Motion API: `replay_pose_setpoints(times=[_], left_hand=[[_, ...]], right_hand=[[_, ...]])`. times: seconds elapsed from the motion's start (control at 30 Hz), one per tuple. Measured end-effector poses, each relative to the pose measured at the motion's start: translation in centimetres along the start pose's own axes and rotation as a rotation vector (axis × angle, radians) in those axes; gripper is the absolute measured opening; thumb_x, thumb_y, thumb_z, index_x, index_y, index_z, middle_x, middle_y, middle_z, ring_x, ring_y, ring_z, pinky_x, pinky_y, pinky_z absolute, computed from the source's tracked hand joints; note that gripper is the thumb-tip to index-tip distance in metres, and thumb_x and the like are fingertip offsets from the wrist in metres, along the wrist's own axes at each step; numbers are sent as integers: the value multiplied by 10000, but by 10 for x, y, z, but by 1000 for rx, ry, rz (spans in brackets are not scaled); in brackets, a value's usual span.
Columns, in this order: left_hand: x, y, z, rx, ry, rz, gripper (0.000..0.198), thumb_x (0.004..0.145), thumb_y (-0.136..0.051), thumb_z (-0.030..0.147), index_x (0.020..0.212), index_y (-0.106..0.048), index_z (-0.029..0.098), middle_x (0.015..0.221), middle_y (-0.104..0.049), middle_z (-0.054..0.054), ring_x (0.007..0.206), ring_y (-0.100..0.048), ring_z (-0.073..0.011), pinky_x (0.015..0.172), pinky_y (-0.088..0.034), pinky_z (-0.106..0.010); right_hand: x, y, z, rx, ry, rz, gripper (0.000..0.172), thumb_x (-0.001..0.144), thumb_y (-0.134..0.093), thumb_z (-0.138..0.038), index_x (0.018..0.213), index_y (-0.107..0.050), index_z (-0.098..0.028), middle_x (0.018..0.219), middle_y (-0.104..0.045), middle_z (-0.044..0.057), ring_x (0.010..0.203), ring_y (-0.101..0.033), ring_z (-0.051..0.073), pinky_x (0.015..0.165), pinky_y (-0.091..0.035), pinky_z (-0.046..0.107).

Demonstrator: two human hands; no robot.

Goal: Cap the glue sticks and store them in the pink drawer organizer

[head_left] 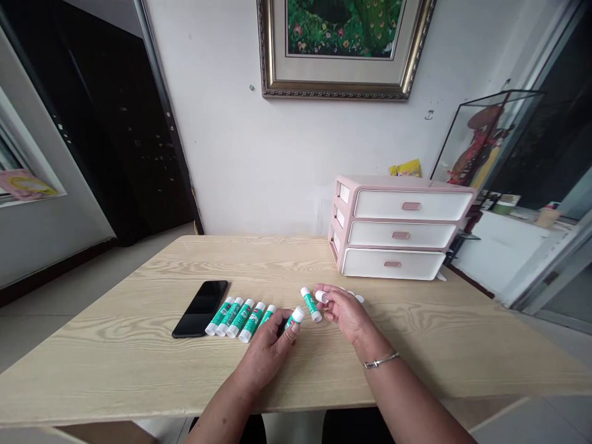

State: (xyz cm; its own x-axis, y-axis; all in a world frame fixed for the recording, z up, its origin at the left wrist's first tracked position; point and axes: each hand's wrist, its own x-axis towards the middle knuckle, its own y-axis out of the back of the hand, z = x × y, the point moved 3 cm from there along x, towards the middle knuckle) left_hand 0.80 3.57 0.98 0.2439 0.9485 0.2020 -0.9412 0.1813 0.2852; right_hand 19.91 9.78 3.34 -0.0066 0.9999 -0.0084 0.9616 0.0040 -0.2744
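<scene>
As the head view shows, both hands sit low over a pale wood-grain table (124,333), near its front edge. The left hand (266,357) has its fingers (282,336) curled closed around a green-and-white glue stick (293,319), whose white end points to 2 o'clock; the fingers hide part of the tube. The right hand (346,314) is nearly closed, its fingertips (324,297) pinched on a small white cap (320,296). Another glue stick (311,305) lies at 9 o'clock from the right hand, just beside the fingertips. Five more glue sticks (240,318) lie side by side at 11 o'clock from the left hand — the nearest partly hidden by it — with a black smartphone (200,308) just beside the row at 9 o'clock. Further white caps (356,298) show past the right hand at 1 o'clock, partly hidden. A three-drawer pink-and-white storage unit (398,234) stands farther off at 1 o'clock.
</scene>
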Motion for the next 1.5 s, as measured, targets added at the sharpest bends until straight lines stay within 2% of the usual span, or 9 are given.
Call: replay_pose_setpoints(times=[0.1,0.2,0.37,0.6,0.83,1.0,1.23,1.33,1.5], left_hand=[[1,-1,0,-39,11,-21,448,959,-517,563,1190,-592,186,839,-604,-1,706,-549,-148,635,-457,-258],[0,-1,3,-47,24,-42,455,954,-525,564,1189,-596,182,787,-578,14,696,-538,-148,623,-446,-254],[0,1,10,-20,9,-60,447,963,-516,547,1209,-617,187,808,-629,-4,686,-545,-151,666,-457,-275],[1,3,14,-35,-77,-31,428,981,-483,532,1150,-649,175,942,-649,-33,738,-545,-149,718,-472,-278],[1,6,17,13,-57,29,468,963,-487,557,1149,-679,173,926,-680,-41,773,-569,-179,731,-469,-287],[2,8,20,72,-81,14,441,974,-482,510,1193,-692,189,988,-706,-56,867,-602,-212,814,-470,-305],[3,9,16,72,-86,18,410,973,-500,482,1198,-691,197,1064,-712,-61,978,-618,-231,903,-459,-322],[3,8,12,60,-58,-10,418,973,-502,486,1226,-668,197,1003,-691,-51,908,-607,-209,839,-470,-305],[2,7,5,27,-20,-39,433,965,-520,503,1238,-635,187,888,-624,-13,719,-521,-150,684,-444,-266]], right_hand=[[-9,-16,-1,30,-75,-20,370,605,-666,-293,934,-756,-149,859,-727,94,636,-617,151,414,-318,192],[-14,-31,4,-18,-49,-52,378,619,-677,-334,940,-763,-152,814,-699,62,655,-602,144,428,-306,190],[-11,-42,21,-144,-14,-72,363,671,-632,-351,945,-772,-160,708,-649,1,506,-445,83,433,-319,202],[-15,-38,21,-123,37,-125,324,716,-630,-316,957,-784,-164,909,-726,54,699,-587,146,487,-404,213],[-21,-33,19,-53,172,-94,352,785,-700,-455,979,-787,-174,902,-718,65,730,-600,164,578,-478,265],[-25,-32,21,-111,301,-87,353,817,-715,-464,1034,-751,-188,878,-702,40,731,-603,156,698,-513,298],[-31,-32,19,-132,337,-105,345,846,-693,-449,1092,-722,-208,947,-694,51,801,-628,177,760,-533,319],[-32,-31,18,-159,391,-113,307,865,-679,-431,1080,-720,-215,1021,-693,63,860,-635,184,787,-538,318],[-36,-31,15,-251,543,-123,224,914,-635,-377,1053,-716,-222,1163,-688,88,1090,-630,219,937,-517,340]])
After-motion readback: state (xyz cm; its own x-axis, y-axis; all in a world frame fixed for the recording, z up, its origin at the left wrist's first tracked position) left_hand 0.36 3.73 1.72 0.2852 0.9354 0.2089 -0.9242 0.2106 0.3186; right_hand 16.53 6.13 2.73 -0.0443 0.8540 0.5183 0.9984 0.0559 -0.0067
